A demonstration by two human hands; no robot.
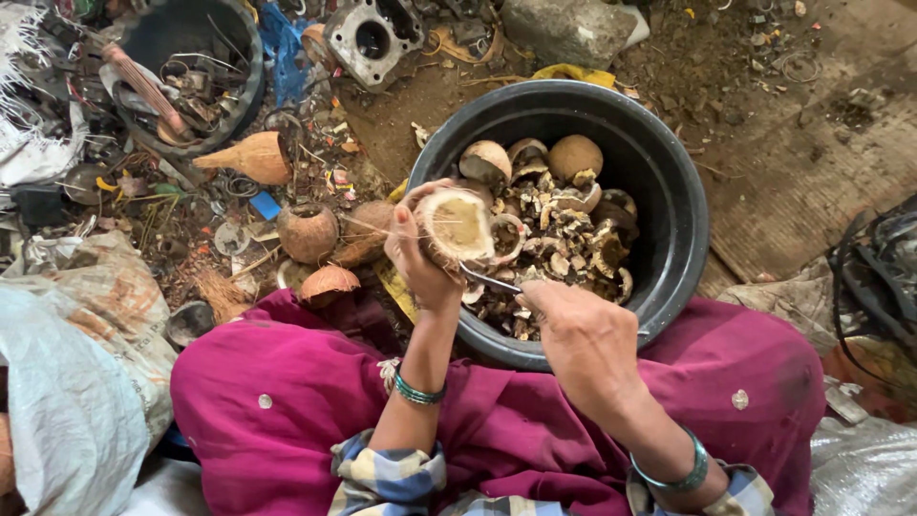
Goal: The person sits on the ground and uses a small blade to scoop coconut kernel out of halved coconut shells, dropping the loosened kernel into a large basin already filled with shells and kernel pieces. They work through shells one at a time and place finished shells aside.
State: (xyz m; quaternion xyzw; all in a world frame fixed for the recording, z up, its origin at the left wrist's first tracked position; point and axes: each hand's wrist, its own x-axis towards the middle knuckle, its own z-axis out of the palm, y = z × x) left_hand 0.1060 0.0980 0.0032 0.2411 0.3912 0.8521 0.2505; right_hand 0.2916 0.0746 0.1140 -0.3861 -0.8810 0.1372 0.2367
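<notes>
Nearest me, I see magenta cloth [287,401] over the knees, with checked cuffs and green bangles on both wrists. Just ahead, my right hand [583,339] has its fingers curled tight round a thin metal blade [492,280], tip pointing to ten o'clock. My left hand [415,253] grips a halved coconut [457,229], fingers wrapped round its husk, pale cut face turned up; the blade tip sits right at its lower edge. The coconut hangs over the near left rim of the black tub [669,220], which rests against the knees. Inside the tub I see a pile of shell pieces and broken halves [564,229]. At nine o'clock, whole husked coconuts [308,232] lie on the dirt floor [783,162]. Further out, at eleven o'clock, a second dark tub [244,76] holds wire scrap, with a metal engine part [371,38] beside it.
</notes>
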